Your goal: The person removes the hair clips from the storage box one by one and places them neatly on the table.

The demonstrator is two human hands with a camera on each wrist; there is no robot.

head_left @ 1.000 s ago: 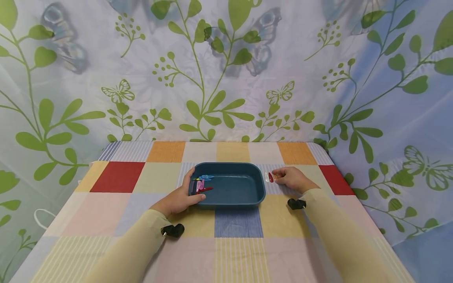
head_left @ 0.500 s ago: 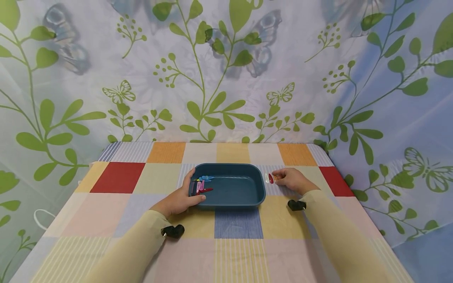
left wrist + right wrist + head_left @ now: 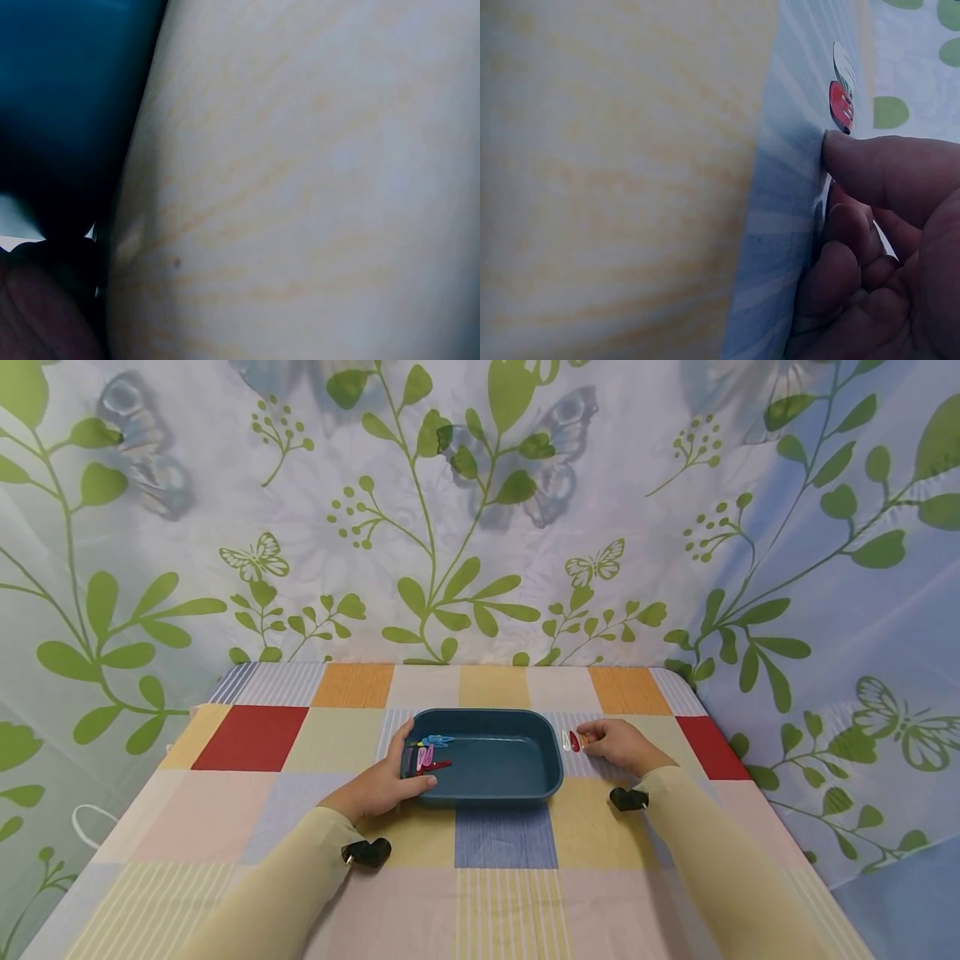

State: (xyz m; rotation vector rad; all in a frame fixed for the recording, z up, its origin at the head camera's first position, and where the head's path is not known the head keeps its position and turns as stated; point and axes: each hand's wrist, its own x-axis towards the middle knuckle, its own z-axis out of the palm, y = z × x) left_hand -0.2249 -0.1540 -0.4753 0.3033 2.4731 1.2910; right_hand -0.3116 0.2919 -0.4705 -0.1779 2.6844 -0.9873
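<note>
My left hand (image 3: 378,783) grips the left end of a dark blue plastic tub (image 3: 487,798), its thumb at the front rim and fingers along the end wall. Beside that hand, inside the tub, lie blue hair clips (image 3: 437,741), pink hair clips (image 3: 425,757) and a red hair clip (image 3: 438,767). Right of the tub, my right hand (image 3: 621,744) pinches an orange hair clip (image 3: 584,740) down at the cloth, mostly hidden by the fingers. Just left of its fingertips lie another red clip (image 3: 841,103) and a white clip (image 3: 843,63) in a row.
A patchwork cloth (image 3: 506,910) covers the table. Behind it hangs a curtain (image 3: 480,527) printed with leaves and butterflies. A white cable (image 3: 84,827) loops at the left table edge. Black wrist cameras (image 3: 367,852) sit on both sleeves.
Both hands, the tub and the clips keep their places. The whole head view has shifted very slightly downward.
</note>
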